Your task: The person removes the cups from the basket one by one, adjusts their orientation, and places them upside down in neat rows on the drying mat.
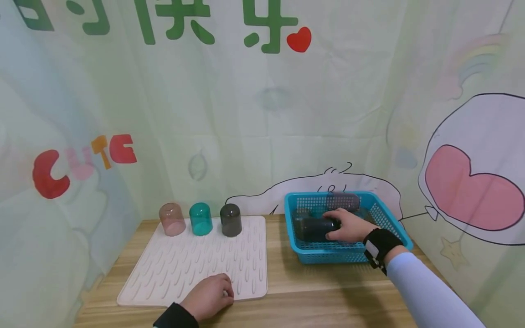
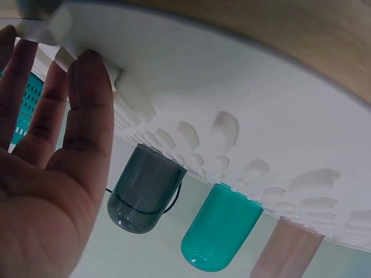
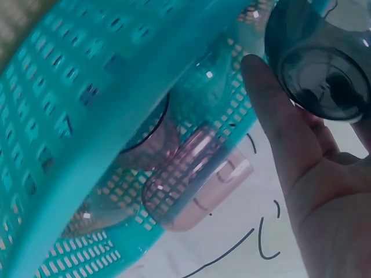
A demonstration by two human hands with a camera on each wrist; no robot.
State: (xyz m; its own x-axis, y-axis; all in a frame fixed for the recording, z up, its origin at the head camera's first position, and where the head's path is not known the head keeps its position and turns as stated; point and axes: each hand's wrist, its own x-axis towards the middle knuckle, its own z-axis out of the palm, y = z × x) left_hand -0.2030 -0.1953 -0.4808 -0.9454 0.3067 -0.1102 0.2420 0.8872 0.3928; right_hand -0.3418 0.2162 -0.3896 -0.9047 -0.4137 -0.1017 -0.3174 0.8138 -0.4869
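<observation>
My right hand (image 1: 348, 226) grips a dark grey tumbler (image 1: 313, 229) over the blue plastic basket (image 1: 348, 252). In the right wrist view, that tumbler's round end (image 3: 324, 81) shows beside the fingers. Inside the basket lie several other see-through tumblers, among them a pink one (image 3: 185, 174); some are partly hidden. Three tumblers, pink (image 1: 172, 220), teal (image 1: 200, 219) and dark grey (image 1: 231, 220), stand mouth down along the back of a white ridged mat (image 1: 197, 264). My left hand (image 1: 209, 294) rests at the mat's front edge, fingers loosely bent and holding nothing.
The mat and the basket sit side by side on a wooden tabletop (image 1: 303, 296). A printed cloth backdrop (image 1: 246, 114) rises behind the table and along both sides. The basket's walls stand up around the loose tumblers.
</observation>
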